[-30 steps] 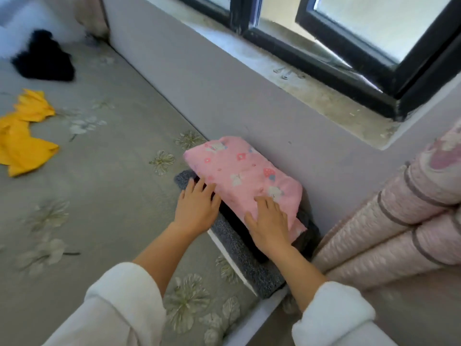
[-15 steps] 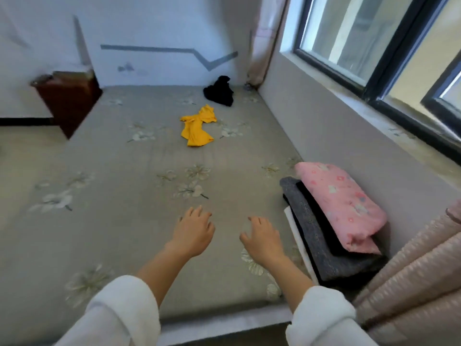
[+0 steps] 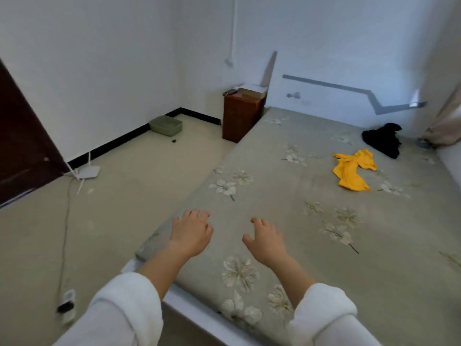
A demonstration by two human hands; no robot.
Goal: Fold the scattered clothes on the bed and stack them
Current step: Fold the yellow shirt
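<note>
A crumpled yellow garment (image 3: 353,169) lies on the far right part of the bed (image 3: 299,221). Behind it, near the far wall, sits a bunched black garment (image 3: 383,139). My left hand (image 3: 190,232) hovers over the bed's near left corner with loosely curled fingers and holds nothing. Beside it, my right hand (image 3: 265,239) is also empty, its fingers relaxed and slightly bent. Both hands are well short of the two garments. The folded stack is out of view.
A brown bedside cabinet (image 3: 240,116) stands at the bed's far left corner. On the floor to the left lie a green tray (image 3: 166,124), a white router (image 3: 86,171) and a cable to a power strip (image 3: 66,302). A curtain (image 3: 446,121) hangs far right.
My hands left the pink garment on the folded stack and now hang free over the bed. The view swung left, so the stack and window are gone from sight.
</note>
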